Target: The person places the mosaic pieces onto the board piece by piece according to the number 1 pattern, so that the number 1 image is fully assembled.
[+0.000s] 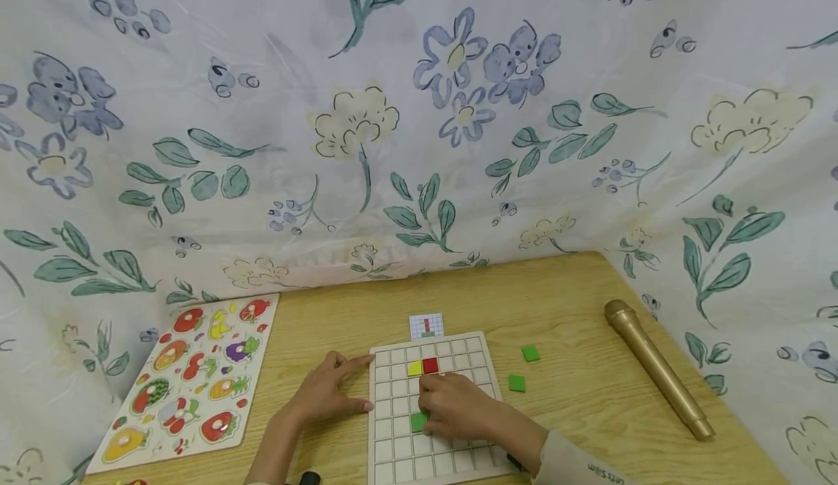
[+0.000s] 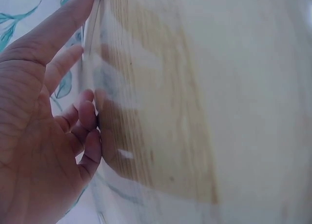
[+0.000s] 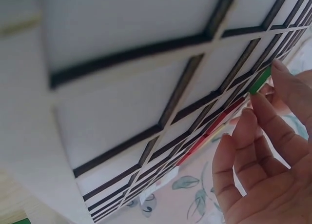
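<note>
A white grid board [image 1: 386, 450] with square recesses lies on the table. Along its left edge rests my left hand [image 1: 324, 390], index finger and thumb stretched out to touch the side; the left wrist view shows the other fingers bent. Over the board's middle, my right hand [image 1: 461, 405] pinches a green tile [image 1: 418, 422] between thumb and index finger at a cell; the tile [image 3: 261, 80] also shows in the right wrist view. Farther up the grid sit a yellow tile [image 1: 415, 368] and a red tile [image 1: 429, 365]. Red continues down the column in the right wrist view, hidden by my hand from above.
Two loose green tiles, one farther [image 1: 531, 353] and one nearer [image 1: 517, 383], lie right of the board. A small pattern card [image 1: 426, 326] touches its far edge. A fruit puzzle board [image 1: 190, 376] is at left, a gold microphone [image 1: 657, 369] at right. Floral cloth [image 1: 366, 179] hangs behind.
</note>
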Motion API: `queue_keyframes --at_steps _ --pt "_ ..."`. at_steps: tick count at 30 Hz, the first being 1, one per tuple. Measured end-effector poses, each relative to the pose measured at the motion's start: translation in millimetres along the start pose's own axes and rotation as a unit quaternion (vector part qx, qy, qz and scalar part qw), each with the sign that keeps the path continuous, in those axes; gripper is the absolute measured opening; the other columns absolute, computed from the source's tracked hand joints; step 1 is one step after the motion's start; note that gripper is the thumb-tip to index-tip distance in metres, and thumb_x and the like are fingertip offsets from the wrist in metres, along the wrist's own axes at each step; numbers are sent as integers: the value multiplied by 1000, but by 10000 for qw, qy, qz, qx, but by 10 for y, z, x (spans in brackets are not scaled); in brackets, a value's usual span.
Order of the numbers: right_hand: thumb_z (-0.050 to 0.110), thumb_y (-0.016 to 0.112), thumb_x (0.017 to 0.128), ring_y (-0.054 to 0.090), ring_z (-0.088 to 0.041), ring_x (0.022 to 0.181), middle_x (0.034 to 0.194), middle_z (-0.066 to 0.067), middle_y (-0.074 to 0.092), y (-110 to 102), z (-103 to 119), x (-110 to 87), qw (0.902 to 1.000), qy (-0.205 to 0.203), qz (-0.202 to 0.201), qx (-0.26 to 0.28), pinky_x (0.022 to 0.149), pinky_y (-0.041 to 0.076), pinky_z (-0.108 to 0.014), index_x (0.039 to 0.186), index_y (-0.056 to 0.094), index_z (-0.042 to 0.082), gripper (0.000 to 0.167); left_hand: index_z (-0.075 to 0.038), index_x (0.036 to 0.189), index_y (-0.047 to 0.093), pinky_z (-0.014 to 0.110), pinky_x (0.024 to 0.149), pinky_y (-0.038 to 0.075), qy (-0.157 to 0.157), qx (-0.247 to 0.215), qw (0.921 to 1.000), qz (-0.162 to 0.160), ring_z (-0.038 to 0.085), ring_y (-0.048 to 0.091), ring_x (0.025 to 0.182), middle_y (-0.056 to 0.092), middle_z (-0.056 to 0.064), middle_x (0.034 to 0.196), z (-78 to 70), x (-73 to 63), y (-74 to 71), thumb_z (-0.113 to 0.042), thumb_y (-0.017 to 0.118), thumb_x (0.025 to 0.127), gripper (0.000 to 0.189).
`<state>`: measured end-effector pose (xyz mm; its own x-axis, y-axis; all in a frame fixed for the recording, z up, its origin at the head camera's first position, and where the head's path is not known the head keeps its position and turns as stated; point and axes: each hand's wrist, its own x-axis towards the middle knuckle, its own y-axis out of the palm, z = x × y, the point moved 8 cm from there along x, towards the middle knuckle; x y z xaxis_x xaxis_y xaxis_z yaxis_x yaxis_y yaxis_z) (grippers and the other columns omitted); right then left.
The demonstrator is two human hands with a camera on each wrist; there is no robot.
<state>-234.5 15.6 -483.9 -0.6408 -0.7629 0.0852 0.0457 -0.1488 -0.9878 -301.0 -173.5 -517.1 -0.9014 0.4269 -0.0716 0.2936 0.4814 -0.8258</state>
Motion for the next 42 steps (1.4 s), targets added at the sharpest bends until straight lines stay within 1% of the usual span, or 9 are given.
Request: queue_keyframes --at_steps 5,9,13,16,24,28,33,37,42 --pt "39 80 82 46 2 75 91 11 54 -13 -14 -16 10000 20 -44 60 75 45 -19 88 72 19 22 -29 144 54 28 65 30 -27 -2 10000 24 14 35 73 38 2 97 -7 0 4 -53 85 70 83" --pt "40 79 83 43 1 72 95 10 56 -48 -79 -54 9996 146 -27 254 72 43 -18 91 71 19 25 -29 144 54 28 65 30 -18 41 10000 47 14 35 73 38 2 97 1 -1 14 -53 85 70 84" --pt "38 77 86 48 0 75 98 9 58 -138 -222 -109 9977 442 -78 501 73 45 -22 96 71 17 24 -29 144 54 29 65 29 -12 47 10000 60 15 34 74 38 3 97 12 -3 21 -53 85 70 84" --pt "33 78 86 53 -2 77 97 7 59 -240 -364 -175 9952 682 -268 644 73 47 -25 97 74 15 22 -29 144 53 29 65 30 -5 30 10000 65 15 34 75 37 3 97 15 -2 25 -53 85 70 84" --pt "30 79 85 59 -10 84 104 2 58 -394 -850 -501 9860 1294 -647 831 71 49 -26 102 73 9 28 -30 144 53 29 65 29 -19 47 10000 38 14 34 74 36 2 97 20 10 27 -54 85 70 84" --pt "26 82 82 55 -8 73 102 -2 58 -426 -1076 -684 9831 1437 -840 764 62 46 -23 104 73 6 31 -30 144 53 29 65 29 0 79 10000 40 14 34 74 37 2 97 21 13 26 -55 84 70 84" --pt "23 81 83 46 -3 67 98 -3 56 -407 -1350 -925 9746 1876 -898 828 57 40 -21 105 72 4 31 -31 144 53 29 65 29 42 96 9999 33 14 34 74 37 2 97 17 12 19 -55 84 70 84" --pt "23 81 83 55 -9 72 96 -2 56 -366 -1485 -1081 9696 2143 -840 827 60 45 -23 105 72 4 30 -30 145 53 29 65 30 86 70 9999 48 14 34 74 38 3 98 11 13 26 -54 84 71 84" --pt "22 82 82 58 -10 75 97 -1 57 -330 -1578 -1189 9665 2267 -835 862 62 47 -24 103 72 6 29 -29 144 53 28 65 29 93 89 9999 11 13 34 73 37 2 97 -4 6 19 -54 84 71 83"
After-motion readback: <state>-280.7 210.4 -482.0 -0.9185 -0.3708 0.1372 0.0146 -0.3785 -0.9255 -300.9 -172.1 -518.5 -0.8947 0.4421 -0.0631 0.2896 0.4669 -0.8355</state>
